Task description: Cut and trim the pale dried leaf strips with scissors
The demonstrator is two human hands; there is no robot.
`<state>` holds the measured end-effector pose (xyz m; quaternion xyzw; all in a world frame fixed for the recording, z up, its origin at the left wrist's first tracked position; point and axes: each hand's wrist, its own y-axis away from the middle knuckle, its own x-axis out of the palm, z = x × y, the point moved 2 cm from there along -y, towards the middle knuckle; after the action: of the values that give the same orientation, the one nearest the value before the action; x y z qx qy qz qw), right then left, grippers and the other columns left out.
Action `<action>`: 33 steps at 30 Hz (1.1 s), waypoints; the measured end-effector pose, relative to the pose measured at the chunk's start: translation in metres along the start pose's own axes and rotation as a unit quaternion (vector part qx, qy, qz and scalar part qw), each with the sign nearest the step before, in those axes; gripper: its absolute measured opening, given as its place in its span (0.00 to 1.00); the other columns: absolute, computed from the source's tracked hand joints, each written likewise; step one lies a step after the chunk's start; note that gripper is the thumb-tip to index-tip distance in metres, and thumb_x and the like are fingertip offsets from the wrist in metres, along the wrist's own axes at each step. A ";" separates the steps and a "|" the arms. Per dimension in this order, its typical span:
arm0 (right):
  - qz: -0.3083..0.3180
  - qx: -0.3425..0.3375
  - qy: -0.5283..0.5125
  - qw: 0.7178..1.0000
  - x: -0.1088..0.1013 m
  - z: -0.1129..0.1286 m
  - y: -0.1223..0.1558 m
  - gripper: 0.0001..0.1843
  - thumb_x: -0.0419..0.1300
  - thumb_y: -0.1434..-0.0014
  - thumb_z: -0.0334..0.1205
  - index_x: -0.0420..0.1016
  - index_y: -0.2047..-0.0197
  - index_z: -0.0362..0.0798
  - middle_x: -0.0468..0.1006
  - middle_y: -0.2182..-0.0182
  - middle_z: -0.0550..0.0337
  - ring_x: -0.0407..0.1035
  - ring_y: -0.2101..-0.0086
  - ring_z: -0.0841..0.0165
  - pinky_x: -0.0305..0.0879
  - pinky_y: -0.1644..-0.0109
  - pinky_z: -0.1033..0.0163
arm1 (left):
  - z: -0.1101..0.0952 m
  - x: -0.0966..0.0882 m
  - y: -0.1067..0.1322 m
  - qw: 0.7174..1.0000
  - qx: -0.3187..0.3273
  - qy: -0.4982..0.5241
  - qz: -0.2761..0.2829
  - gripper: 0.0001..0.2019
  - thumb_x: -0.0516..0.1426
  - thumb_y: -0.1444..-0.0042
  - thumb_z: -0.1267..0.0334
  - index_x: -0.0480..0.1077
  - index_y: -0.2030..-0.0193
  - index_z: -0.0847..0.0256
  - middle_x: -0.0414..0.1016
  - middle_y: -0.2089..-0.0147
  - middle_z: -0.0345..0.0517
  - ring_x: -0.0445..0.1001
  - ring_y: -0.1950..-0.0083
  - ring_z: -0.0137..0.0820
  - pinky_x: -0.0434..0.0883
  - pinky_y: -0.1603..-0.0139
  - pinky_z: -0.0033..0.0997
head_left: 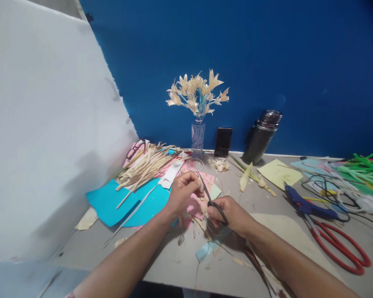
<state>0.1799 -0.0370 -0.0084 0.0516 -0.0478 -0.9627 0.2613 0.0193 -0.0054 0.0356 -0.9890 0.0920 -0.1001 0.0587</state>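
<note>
My left hand (184,191) is closed in a pinch on a small pale strip of dried leaf (201,186) over the middle of the table. My right hand (229,214) grips a pair of small black-handled scissors (209,198), with the blades pointing up towards the strip. Pink paper (195,203) lies under both hands. A heap of dried leaf strips (146,165) lies to the left on blue paper (118,203).
A vase of straw flowers (198,103), a phone (223,141) and a dark flask (261,136) stand at the blue wall. At the right lie a blue glue gun (304,203), red-handled scissors (338,244), cables and green stems (365,169). A white board (49,124) stands at the left.
</note>
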 end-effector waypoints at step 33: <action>-0.212 -0.058 -0.129 0.967 -0.014 0.005 -0.005 0.24 0.74 0.58 0.47 0.71 0.62 0.47 0.73 0.73 0.65 0.65 0.75 0.73 0.62 0.71 0.67 | 0.025 0.006 0.003 0.994 -0.090 0.055 0.020 0.09 0.65 0.52 0.62 0.70 0.75 0.63 0.68 0.78 0.39 0.66 0.77 0.24 0.65 0.74 0.24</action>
<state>0.1888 -0.0256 -0.0027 -0.0793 -0.0132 -0.9957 0.0458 0.0299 -0.0070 0.0121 -0.9813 0.1231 -0.1441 -0.0337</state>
